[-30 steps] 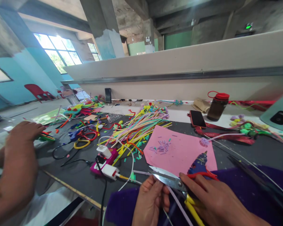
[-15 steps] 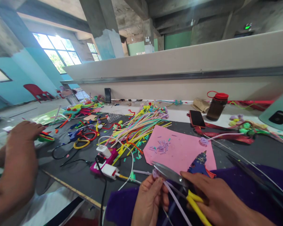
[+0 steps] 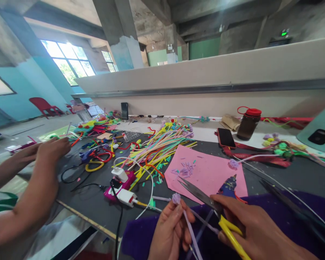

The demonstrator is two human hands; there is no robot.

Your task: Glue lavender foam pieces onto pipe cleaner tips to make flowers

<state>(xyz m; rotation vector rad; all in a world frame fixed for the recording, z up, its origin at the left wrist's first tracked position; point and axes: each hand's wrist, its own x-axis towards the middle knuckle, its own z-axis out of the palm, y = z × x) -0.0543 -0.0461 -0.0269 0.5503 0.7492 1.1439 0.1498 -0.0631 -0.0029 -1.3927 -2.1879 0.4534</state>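
My left hand (image 3: 171,227) pinches a lilac pipe-cleaner piece just below its curled, fuzzy head (image 3: 176,198), and lilac stems run down past the fingers. My right hand (image 3: 249,224) is closed on yellow-handled scissors (image 3: 230,231), whose blades point up and left over the pink sheet (image 3: 206,173). The blades are a short way to the right of the curled head, apart from it. Small lilac clippings (image 3: 187,169) lie on the sheet. A blue glue gun (image 3: 228,187) rests behind my right hand.
A pile of long pipe cleaners (image 3: 157,144) and a pink power strip (image 3: 119,186) with cables lie left of the sheet. Behind are a phone (image 3: 226,138) and a bottle (image 3: 248,124). Another person's arms (image 3: 38,191) reach in at the left.
The scissor blades have moved right, off the curled head, which now shows more fully. The other person's hands have moved right, and the curled lilac piece has shifted slightly.
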